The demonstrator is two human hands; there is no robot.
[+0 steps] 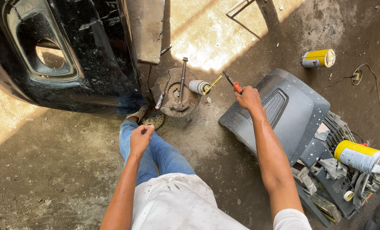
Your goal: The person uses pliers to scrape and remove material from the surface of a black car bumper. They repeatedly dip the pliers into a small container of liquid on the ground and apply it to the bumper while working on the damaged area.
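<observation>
My right hand (248, 98) is stretched forward and grips red-handled pliers (232, 82), their jaws pointing up-left over the dirt floor. My left hand (140, 137) rests loosely curled on my knee, in blue jeans (164, 155), holding nothing I can see. Just ahead of my sandalled feet lies a rusty round metal disc (173, 102) with a hammer (182, 83) and a thin tool across it. Beside the disc lies a small tape roll (198, 86) with a yellow-handled tool (213, 84).
A black car body panel (70, 51) fills the upper left. A dark grey plastic bumper part (283, 115) lies under my right arm, with clutter, a yellow-white spray can (360, 156) and tape. Another yellow can (318, 58) and a cable (373, 81) lie far right.
</observation>
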